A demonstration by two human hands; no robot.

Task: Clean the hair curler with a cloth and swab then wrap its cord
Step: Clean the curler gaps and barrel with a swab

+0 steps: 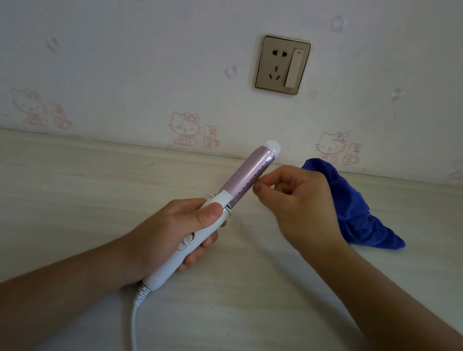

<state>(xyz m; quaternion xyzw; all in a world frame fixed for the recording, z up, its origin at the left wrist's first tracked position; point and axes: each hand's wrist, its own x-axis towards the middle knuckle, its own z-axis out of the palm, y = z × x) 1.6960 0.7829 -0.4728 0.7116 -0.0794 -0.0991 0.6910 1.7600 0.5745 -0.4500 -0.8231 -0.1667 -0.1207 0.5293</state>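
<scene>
My left hand point(167, 235) grips the white handle of the hair curler point(247, 174), thumb on top near the clamp lever. The pink barrel with its rows of small holes and white tip points up and to the right, lifted above the table. My right hand point(301, 203) has its fingers curled, and thumb and forefinger pinch a small pale swab point(260, 182) whose tip touches the right side of the barrel. The white cord point(135, 329) runs from the handle's end down to the lower frame edge. A crumpled blue cloth point(367, 222) lies on the table behind my right hand.
The pale wood-grain table point(56, 194) reaches back to a wall with cartoon-cat wallpaper. A gold wall socket with a switch point(283, 64) sits on the wall above the curler.
</scene>
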